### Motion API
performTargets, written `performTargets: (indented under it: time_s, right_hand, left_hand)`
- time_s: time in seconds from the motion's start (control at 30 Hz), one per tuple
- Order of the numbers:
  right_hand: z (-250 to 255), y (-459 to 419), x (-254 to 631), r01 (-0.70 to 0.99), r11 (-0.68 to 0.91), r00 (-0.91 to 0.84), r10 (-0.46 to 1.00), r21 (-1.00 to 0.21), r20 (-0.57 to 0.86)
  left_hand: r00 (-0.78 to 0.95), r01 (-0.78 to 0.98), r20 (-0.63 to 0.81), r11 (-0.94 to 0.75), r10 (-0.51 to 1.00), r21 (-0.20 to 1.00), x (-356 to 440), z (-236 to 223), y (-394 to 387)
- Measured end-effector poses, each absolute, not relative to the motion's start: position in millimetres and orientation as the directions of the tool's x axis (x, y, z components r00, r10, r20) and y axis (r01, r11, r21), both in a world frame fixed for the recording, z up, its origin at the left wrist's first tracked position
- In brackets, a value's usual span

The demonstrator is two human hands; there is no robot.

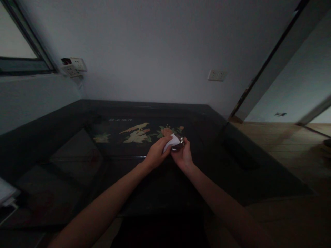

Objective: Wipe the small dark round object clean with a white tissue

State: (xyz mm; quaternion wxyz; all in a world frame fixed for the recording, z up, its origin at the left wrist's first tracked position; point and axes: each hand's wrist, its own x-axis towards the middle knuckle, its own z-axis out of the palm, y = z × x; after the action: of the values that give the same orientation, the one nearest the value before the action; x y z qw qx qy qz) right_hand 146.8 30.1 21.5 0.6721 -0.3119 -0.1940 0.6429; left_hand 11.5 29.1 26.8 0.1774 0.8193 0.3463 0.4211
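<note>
My left hand (157, 151) is closed around a white tissue (172, 142) and presses it against a small, dark, shiny, rounded object (178, 147). From the other side, my right hand (184, 157) grips that object, whose bright rim faces right. What kind of object it is cannot be made out in the dim light. Both hands meet above a glossy dark tabletop (155, 179), just in front of its flower and bird picture (137, 134).
Wall sockets (217, 75) sit behind the table, with more sockets (73, 67) in the left corner by a window (18, 38). Something white (7, 193) lies at the left edge. Wooden floor (274, 141) shows on the right.
</note>
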Motion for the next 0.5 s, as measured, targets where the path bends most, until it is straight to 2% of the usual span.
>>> performTargets:
  time_s: [0.27,0.5]
  right_hand:
    - [18.5,32.2,153.9,-0.731,-0.056,0.071,0.985,-0.68,-0.157]
    - [24.9,33.3,157.3,-0.821,-0.033,0.099,0.975,-0.57,-0.199]
  left_hand:
    - [0.51,0.489,0.542,-0.744,0.668,0.456,10.7,26.9,29.3]
    - [0.567,0.507,0.586,-0.806,0.579,0.306,9.5,25.3,29.1]
